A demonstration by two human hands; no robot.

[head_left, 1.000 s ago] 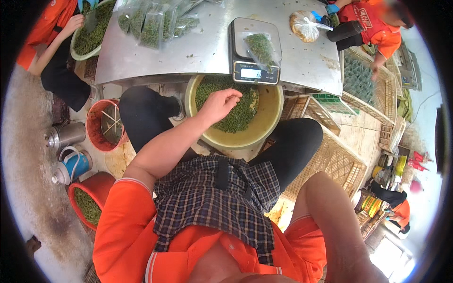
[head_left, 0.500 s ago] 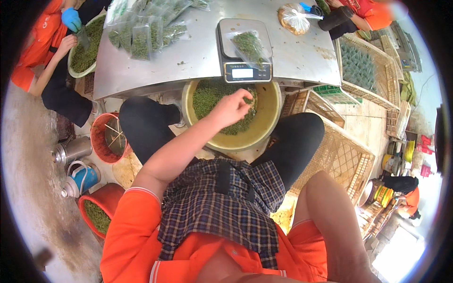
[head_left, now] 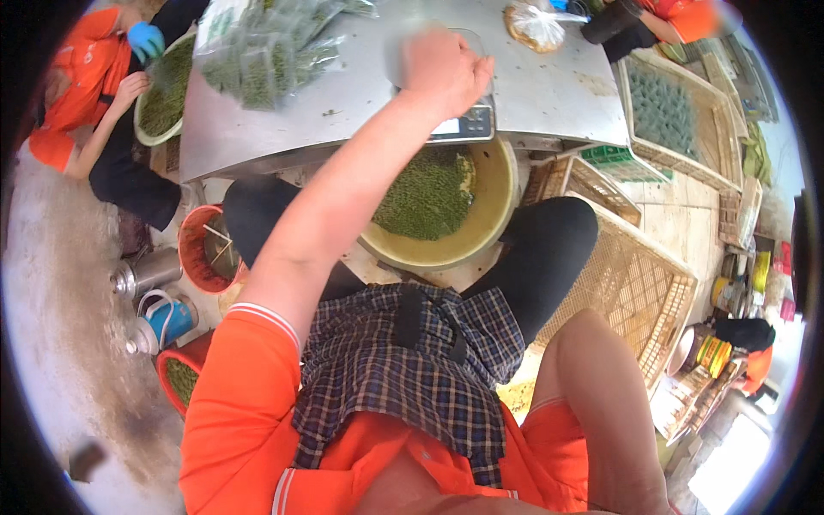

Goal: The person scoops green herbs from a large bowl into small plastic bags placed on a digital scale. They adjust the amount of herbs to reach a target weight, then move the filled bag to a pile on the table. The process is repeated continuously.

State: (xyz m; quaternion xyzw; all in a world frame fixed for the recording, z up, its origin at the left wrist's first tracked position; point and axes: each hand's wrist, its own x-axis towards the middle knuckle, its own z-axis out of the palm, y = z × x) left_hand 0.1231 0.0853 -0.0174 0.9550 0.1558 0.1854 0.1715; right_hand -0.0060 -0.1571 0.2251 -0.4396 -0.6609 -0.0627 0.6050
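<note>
My left hand (head_left: 445, 73) is over the digital scale (head_left: 472, 124) on the steel table (head_left: 549, 103), fingers curled and pressed together. It covers the scale's platform, so what it holds there is hidden. Left of it lie several clear bags of green granules (head_left: 270, 60). Below the table edge, between my knees, a yellow tub (head_left: 493, 189) holds loose green granules (head_left: 416, 197). My right forearm (head_left: 618, 421) runs down out of the lower edge; my right hand is not in view.
Co-workers in orange (head_left: 81, 94) are at left and right. Plastic crates (head_left: 627, 283) and a crate of bags (head_left: 669, 120) stand right; red buckets (head_left: 193, 240), a blue flask (head_left: 163, 326) and a bag of food (head_left: 532, 26) are also around.
My left hand has moved from over the tub up and forward onto the scale, where it now covers the bag seen lying there. My right arm stays low.
</note>
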